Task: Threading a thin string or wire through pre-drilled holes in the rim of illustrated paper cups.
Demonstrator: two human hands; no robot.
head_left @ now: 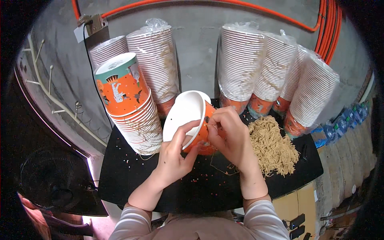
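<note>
— "Between the two hands, what do the fingers have hold of?"

— "An orange paper bucket (200, 136), tipped sideways above the middle of the surface (160, 196), its white mouth facing left. The left hand (174, 156) is partly curled, index finger over the rim, thumb against the outside. The right hand (230, 136) has its fingers drawn into a close pinch at the outer wall; whether cord is caught there, I cannot tell."

— "How far along is it?"

— "Partway with this bucket, I would judge: a thin tan strand (224, 171) trails beneath it. The loose stack (138, 130) just beside the left hand shows similar strands along its rims, so some of those look done. Strands show through plastic on some tall wrapped stacks (242, 64) behind as well. Plenty of tan cord is left, in a tangled heap (274, 148) near the right wrist."

— "And what is around, or in the way?"

— "The right hand hides part of the bucket's wall. Stacks at both sides and the cord heap narrow the working space; small specks (195, 181) dot the black surface. Farther out are a dark fan (48, 180) at left, bundled bottles (340, 124) at right, and orange piping (256, 5) along the grey wall (196, 52)."
</note>
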